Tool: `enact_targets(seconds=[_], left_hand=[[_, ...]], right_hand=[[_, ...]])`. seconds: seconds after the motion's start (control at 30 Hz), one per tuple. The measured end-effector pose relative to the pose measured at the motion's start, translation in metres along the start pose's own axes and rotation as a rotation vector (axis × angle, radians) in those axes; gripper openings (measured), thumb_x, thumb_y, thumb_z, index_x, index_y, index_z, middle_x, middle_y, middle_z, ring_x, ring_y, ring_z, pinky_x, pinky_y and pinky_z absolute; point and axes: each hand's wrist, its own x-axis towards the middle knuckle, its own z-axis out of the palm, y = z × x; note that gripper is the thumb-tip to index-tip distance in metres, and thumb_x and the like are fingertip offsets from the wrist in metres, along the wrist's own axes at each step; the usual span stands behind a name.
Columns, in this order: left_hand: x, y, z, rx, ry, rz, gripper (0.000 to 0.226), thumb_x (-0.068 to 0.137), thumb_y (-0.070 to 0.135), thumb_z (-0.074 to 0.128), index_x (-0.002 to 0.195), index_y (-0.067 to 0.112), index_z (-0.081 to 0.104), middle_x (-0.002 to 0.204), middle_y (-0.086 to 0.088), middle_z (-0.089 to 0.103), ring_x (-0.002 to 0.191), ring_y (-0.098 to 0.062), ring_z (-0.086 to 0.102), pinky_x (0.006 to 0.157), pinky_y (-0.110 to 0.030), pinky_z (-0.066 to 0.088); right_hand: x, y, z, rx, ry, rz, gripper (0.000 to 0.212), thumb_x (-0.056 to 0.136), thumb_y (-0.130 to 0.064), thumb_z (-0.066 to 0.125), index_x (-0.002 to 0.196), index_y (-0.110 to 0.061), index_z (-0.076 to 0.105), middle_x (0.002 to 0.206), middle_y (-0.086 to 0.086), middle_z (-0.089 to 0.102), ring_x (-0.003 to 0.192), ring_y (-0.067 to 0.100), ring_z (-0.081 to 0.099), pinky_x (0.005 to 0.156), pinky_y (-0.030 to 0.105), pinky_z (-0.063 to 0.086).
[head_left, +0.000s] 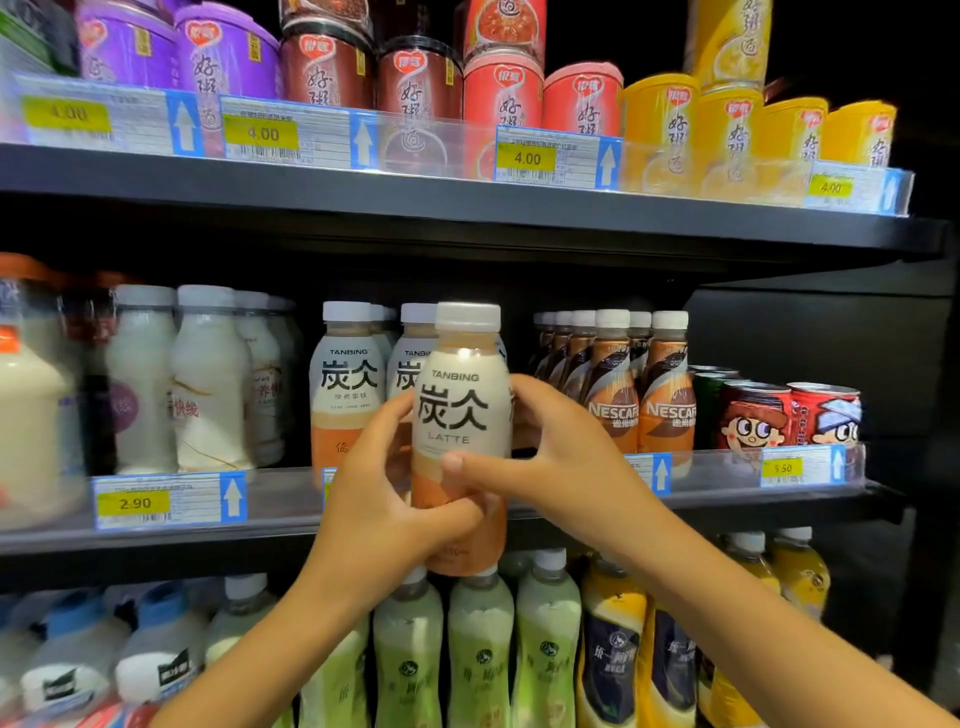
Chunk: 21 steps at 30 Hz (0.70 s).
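Hands, left hand (384, 499) and right hand (561, 457), grip upright latte bottle (462, 410), fingers curled round it

Middle shelf (280, 519) is lined with white milk bottles (208, 379), Tanbing latte bottles (345, 384), Nescafé bottles (667, 387) and red cans (753, 415); upper shelf (363, 192) is stacked with porridge cups (501, 96)

On the held bottle (462, 415): TANBING, LATTE. On the brown bottles (667, 405): NESCAFE. On the price tags (134, 503): 4.00, 2.90, 5.50.
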Motion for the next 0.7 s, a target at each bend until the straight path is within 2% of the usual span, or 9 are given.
enact_targets(seconds=[0.1,0.17,0.27,0.33,0.4,0.5,0.57,0.7], left_hand=[[0.007,0.009,0.002,0.034,-0.009,0.047,0.078,0.055,0.017,0.083,0.117,0.044,0.045,0.106,0.029,0.064,0.098,0.01,0.061,0.07,-0.008,0.05],[0.011,0.012,-0.001,0.028,-0.029,0.063,0.075,0.065,0.018,0.084,0.122,0.045,0.044,0.109,0.026,0.064,0.101,0.009,0.061,0.075,-0.009,0.051],[0.012,0.008,-0.015,0.235,-0.056,0.085,0.075,0.067,0.052,0.076,0.133,0.041,0.04,0.116,0.03,0.057,0.108,0.015,0.053,0.085,-0.003,0.045],[0.009,-0.004,-0.027,0.481,-0.045,0.127,0.07,0.07,0.063,0.065,0.131,0.034,0.047,0.114,0.029,0.055,0.105,0.015,0.052,0.083,0.003,0.037],[0.006,-0.016,-0.035,0.714,-0.054,0.197,0.062,0.074,0.059,0.05,0.124,0.024,0.056,0.111,0.015,0.062,0.1,0.005,0.053,0.078,0.0,0.035],[0.006,-0.03,-0.035,0.948,-0.107,0.287,0.051,0.079,0.051,0.045,0.111,0.016,0.064,0.103,0.004,0.068,0.094,-0.014,0.063,0.077,-0.014,0.04],[0.007,-0.033,-0.032,0.981,-0.119,0.303,0.047,0.079,0.049,0.046,0.106,0.016,0.066,0.098,0.004,0.069,0.089,-0.016,0.065,0.075,-0.018,0.041],[0.007,-0.035,-0.03,0.98,-0.116,0.313,0.043,0.077,0.048,0.048,0.102,0.018,0.066,0.09,0.007,0.067,0.082,-0.014,0.062,0.069,-0.016,0.04]], right_hand=[[0.004,-0.005,-0.01,0.017,0.055,-0.065,0.054,0.069,-0.031,0.08,0.117,-0.024,0.058,0.108,-0.012,0.066,0.098,-0.003,0.062,0.08,0.017,0.055],[0.007,-0.01,-0.017,0.019,0.092,-0.101,0.053,0.068,-0.029,0.08,0.117,-0.021,0.059,0.108,-0.011,0.067,0.099,-0.001,0.063,0.08,0.018,0.056],[0.015,-0.011,-0.031,0.014,0.188,-0.132,0.051,0.069,-0.03,0.078,0.115,-0.02,0.059,0.109,-0.009,0.067,0.1,0.002,0.064,0.081,0.021,0.057],[0.021,-0.005,-0.04,0.044,0.249,-0.118,0.05,0.071,-0.027,0.077,0.117,-0.017,0.059,0.11,-0.007,0.068,0.099,0.005,0.065,0.081,0.023,0.057],[0.029,0.006,-0.044,0.048,0.27,-0.076,0.052,0.072,-0.024,0.077,0.119,-0.014,0.057,0.111,-0.004,0.067,0.101,0.008,0.065,0.083,0.025,0.056],[0.043,0.027,-0.039,0.035,0.244,0.019,0.052,0.072,-0.02,0.077,0.119,-0.01,0.056,0.115,0.003,0.066,0.106,0.015,0.063,0.089,0.036,0.055],[0.052,0.041,-0.031,0.032,0.21,0.092,0.05,0.072,-0.017,0.077,0.116,-0.008,0.056,0.115,0.007,0.065,0.106,0.02,0.063,0.091,0.042,0.054],[0.068,0.059,-0.018,0.041,0.139,0.246,0.046,0.072,-0.015,0.078,0.111,-0.007,0.054,0.112,0.01,0.065,0.103,0.024,0.063,0.09,0.044,0.053]])
